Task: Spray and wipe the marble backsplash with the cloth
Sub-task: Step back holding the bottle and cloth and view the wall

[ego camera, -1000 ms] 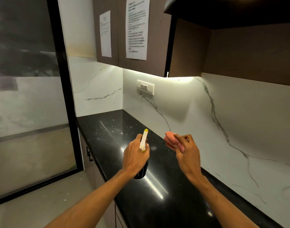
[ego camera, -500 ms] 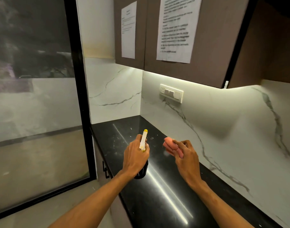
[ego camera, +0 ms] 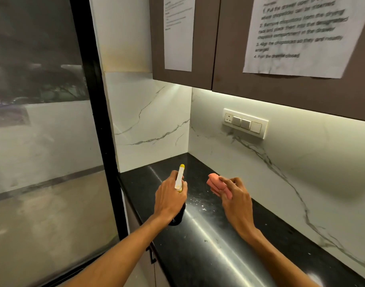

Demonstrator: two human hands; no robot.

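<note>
Left hand [ego camera: 170,200] grips the spray bottle [ego camera: 179,184], nozzle toward 12 o'clock; right hand [ego camera: 235,198] pinches the folded pink cloth [ego camera: 215,183]. Marble backsplash [ego camera: 250,172] runs 12 to 4 o'clock, untouched. Risk: mist drifting onto the switch plate [ego camera: 245,123] at 1 o'clock if aimed high.

White grey-veined backsplash [ego camera: 270,172], black countertop [ego camera: 229,255], pink cloth [ego camera: 215,183], seemingly dark bottle [ego camera: 177,218] with yellow-tipped white sprayer.
</note>
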